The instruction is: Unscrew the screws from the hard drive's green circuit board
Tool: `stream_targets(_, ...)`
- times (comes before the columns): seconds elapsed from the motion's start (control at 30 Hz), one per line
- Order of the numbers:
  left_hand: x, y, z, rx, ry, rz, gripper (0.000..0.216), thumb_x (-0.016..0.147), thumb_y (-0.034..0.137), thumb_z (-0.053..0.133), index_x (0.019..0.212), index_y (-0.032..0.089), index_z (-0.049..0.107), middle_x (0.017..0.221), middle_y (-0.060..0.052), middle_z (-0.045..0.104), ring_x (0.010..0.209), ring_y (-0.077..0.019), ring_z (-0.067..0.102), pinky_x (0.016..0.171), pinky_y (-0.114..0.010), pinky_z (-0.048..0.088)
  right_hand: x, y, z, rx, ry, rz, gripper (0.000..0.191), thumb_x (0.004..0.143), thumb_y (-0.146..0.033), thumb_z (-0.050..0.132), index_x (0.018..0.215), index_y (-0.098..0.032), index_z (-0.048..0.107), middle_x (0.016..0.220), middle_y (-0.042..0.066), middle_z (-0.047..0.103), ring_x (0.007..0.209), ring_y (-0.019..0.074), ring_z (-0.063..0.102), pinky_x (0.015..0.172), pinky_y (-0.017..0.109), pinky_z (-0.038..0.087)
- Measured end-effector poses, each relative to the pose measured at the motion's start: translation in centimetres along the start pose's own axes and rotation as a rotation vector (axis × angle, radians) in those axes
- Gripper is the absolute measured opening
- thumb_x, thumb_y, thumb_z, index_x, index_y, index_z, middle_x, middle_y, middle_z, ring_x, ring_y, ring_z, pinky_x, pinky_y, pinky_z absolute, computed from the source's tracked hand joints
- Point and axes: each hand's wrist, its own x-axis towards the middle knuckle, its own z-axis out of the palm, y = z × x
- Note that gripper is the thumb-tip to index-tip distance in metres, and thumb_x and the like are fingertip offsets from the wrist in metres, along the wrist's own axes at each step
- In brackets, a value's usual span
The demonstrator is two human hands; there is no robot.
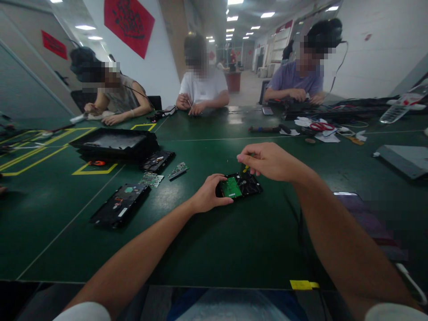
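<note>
A black hard drive (251, 184) with a green circuit board (231, 187) lies on the table in front of me. My left hand (212, 192) grips its left end, thumb at the near edge and fingers at the far edge. Above the drive's right part, my right hand (264, 161) is closed in a pinch around a small yellow screwdriver (246, 169). Most of that tool is hidden by my fingers, and its lower end points down at the drive. Whether the tip touches a screw cannot be made out.
Left of the drive lie small circuit boards (179, 170), a black device with its back up (121, 206) and black casings (115, 145). A tablet-like device (361, 218) is by my right forearm. Scissors with red handles (322, 126) lie farther back. Several people work across the table.
</note>
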Motion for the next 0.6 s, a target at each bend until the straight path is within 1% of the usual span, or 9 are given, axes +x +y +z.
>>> stream_targets(0.1, 0.04, -0.17, 0.05, 0.004, 0.002, 0.005, 0.078, 0.076, 0.058, 0.084, 0.139, 0.022, 0.054, 0.148, -0.015, 0.052, 0.141, -0.0347, 0.048, 0.121, -0.054, 0.039, -0.1, -0.13, -0.14, 0.12, -0.048, 0.079, 0.024, 0.1, -0.034, 0.055, 0.106, -0.019, 0.072, 0.075, 0.003, 0.075, 0.065, 0.0161, 0.069, 0.064, 0.027, 0.05)
stream_targets(0.17, 0.07, -0.18, 0.06, 0.004, 0.003, 0.003, 0.079, 0.075, 0.057, 0.085, 0.139, 0.023, 0.054, 0.147, -0.014, 0.052, 0.141, -0.0351, 0.048, 0.121, -0.056, 0.039, -0.11, -0.08, -0.16, 0.15, -0.056, 0.082, 0.023, 0.098, -0.028, 0.056, 0.112, -0.019, 0.072, 0.078, 0.004, 0.076, 0.066, 0.0162, 0.07, 0.064, 0.027, 0.052)
stream_targets(0.23, 0.09, -0.1, 0.04, 0.001, 0.001, -0.005, 0.078, 0.074, 0.056, 0.086, 0.139, 0.024, 0.055, 0.147, -0.014, 0.053, 0.141, -0.0357, 0.048, 0.12, -0.057, 0.039, -0.12, 0.05, -0.18, 0.156, -0.055, 0.059, 0.024, 0.097, -0.026, 0.056, 0.114, -0.02, 0.072, 0.081, 0.003, 0.076, 0.065, 0.0154, 0.069, 0.063, 0.026, 0.051)
stream_targets(0.3, 0.11, 0.05, -0.01, -0.001, 0.0, -0.013, 0.078, 0.074, 0.055, 0.086, 0.138, 0.024, 0.055, 0.148, -0.014, 0.053, 0.141, -0.036, 0.048, 0.12, -0.058, 0.039, -0.14, 0.16, -0.22, 0.13, -0.044, 0.034, 0.023, 0.096, -0.028, 0.057, 0.112, -0.022, 0.073, 0.084, 0.002, 0.076, 0.064, 0.0147, 0.068, 0.063, 0.026, 0.05)
stream_targets(0.4, 0.1, 0.25, -0.08, -0.004, -0.001, -0.015, 0.076, 0.074, 0.055, 0.086, 0.138, 0.024, 0.056, 0.148, -0.014, 0.053, 0.141, -0.0362, 0.048, 0.12, -0.058, 0.039, -0.14, 0.17, -0.23, 0.045, -0.011, 0.014, 0.02, 0.096, -0.034, 0.06, 0.103, -0.022, 0.075, 0.085, 0.003, 0.076, 0.069, 0.0157, 0.068, 0.067, 0.027, 0.048)
stream_targets(0.5, 0.08, 0.33, -0.1, -0.003, 0.001, -0.007, 0.076, 0.075, 0.055, 0.085, 0.137, 0.024, 0.056, 0.148, -0.014, 0.052, 0.141, -0.0357, 0.048, 0.12, -0.057, 0.039, -0.07, 0.03, -0.12, -0.038, 0.045, 0.031, 0.021, 0.094, -0.038, 0.064, 0.095, -0.02, 0.074, 0.082, 0.004, 0.075, 0.073, 0.0176, 0.067, 0.069, 0.028, 0.046)
stream_targets(0.6, 0.06, 0.36, -0.12, 0.001, 0.002, -0.002, 0.075, 0.075, 0.056, 0.085, 0.137, 0.024, 0.056, 0.148, -0.014, 0.052, 0.141, -0.0354, 0.048, 0.12, -0.057, 0.04, 0.04, -0.09, -0.01, -0.084, 0.063, 0.056, 0.021, 0.093, -0.038, 0.065, 0.094, -0.019, 0.074, 0.077, 0.004, 0.073, 0.071, 0.0178, 0.065, 0.067, 0.029, 0.043)
